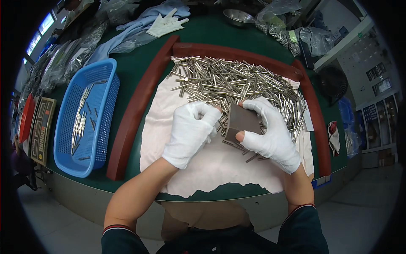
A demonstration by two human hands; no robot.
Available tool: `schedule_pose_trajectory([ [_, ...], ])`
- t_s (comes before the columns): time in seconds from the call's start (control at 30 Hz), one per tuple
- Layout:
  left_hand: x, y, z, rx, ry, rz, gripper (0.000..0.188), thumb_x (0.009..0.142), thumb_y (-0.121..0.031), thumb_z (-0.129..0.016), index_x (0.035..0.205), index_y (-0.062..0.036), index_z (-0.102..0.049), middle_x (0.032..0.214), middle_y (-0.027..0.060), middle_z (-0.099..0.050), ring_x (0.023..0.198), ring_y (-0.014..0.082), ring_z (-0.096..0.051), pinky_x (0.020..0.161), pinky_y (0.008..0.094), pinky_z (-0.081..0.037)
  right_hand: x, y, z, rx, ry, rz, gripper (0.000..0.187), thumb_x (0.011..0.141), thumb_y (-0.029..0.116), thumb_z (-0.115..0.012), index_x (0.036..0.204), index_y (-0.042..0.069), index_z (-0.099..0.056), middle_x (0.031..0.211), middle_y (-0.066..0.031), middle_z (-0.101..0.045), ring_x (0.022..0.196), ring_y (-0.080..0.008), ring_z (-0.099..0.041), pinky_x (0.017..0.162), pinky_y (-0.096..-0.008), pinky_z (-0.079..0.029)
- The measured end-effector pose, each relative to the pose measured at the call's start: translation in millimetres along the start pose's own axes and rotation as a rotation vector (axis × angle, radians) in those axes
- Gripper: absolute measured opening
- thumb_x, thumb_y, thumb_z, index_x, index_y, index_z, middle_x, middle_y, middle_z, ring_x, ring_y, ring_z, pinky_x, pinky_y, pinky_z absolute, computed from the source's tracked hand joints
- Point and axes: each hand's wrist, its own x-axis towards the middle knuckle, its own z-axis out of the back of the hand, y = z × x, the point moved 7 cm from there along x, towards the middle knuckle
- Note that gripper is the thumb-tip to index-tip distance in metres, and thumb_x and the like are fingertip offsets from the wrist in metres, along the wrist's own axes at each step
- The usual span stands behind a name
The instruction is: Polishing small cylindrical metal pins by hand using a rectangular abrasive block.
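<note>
The metal rods (249,82) catch the light over here, smooth and shiny, while the brown block (243,120) looks matt. Beneath them the pale cloth (203,171) seems soft and dull, its edge ragged. The white gloves (188,131) are matt fabric. I see smooth blue plastic in the perforated basket (113,82), glossy metal in the bowl (238,17), and clear, crinkled, shiny plastic bags (281,12) behind.

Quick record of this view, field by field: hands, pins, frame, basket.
Left hand: gloved, fingers curled; any contents unclear
Right hand: gloved, gripping a brown block
Pins: heaped on pale cloth
Frame: red-brown, bordering the cloth left, far side and right
Basket: blue, left of the frame, some pins inside
</note>
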Motion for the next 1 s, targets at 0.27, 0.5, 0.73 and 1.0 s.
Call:
schedule_pose_trajectory([
  [0.27,-5.1,-7.7,-5.4,0.067,0.032,-0.009,0.022,0.087,-0.016,-0.060,0.070,-0.0023,-0.060,0.055,0.0007,-0.055,0.045,0.0046,-0.047,0.040,0.0211,-0.036,4.7,-13.8,4.1,-0.059,-0.001,-0.022,0.064,0.061,0.033,-0.075,0.107,-0.007,-0.057,0.103,-0.0154,-0.054,0.096,-0.0262,-0.056,0.085,-0.0322,-0.045],
  [0.5,-7.8,-10.0,-7.2,0.111,0.042,-0.057,0.020,0.086,-0.014,-0.061,0.072,-0.0003,-0.061,0.057,-0.0005,-0.055,0.051,0.0032,-0.048,0.045,0.0214,-0.037,3.4,-10.7,-0.8,-0.094,0.026,-0.058,0.065,0.060,0.033,-0.075,0.107,-0.008,-0.057,0.100,-0.0157,-0.054,0.092,-0.0253,-0.057,0.080,-0.0321,-0.047],
  [0.73,-6.9,-7.5,-7.2,0.098,0.056,0.029,0.022,0.088,-0.016,-0.060,0.070,-0.0020,-0.059,0.055,0.0011,-0.055,0.045,0.0051,-0.048,0.041,0.0214,-0.036,1.3,-4.8,3.1,-0.195,-0.051,0.052,0.065,0.059,0.036,-0.075,0.104,-0.007,-0.058,0.099,-0.0166,-0.054,0.090,-0.0279,-0.057,0.081,-0.0342,-0.047],
  [1.0,-11.7,-15.2,-10.4,0.096,0.069,-0.151,0.018,0.088,-0.013,-0.060,0.074,-0.0014,-0.059,0.058,0.0023,-0.057,0.048,0.0055,-0.051,0.042,0.0204,-0.038,1.1,-6.4,4.5,-0.117,-0.033,0.077,0.066,0.058,0.036,-0.075,0.106,-0.007,-0.058,0.100,-0.0167,-0.056,0.092,-0.0286,-0.058,0.081,-0.0344,-0.046],
])
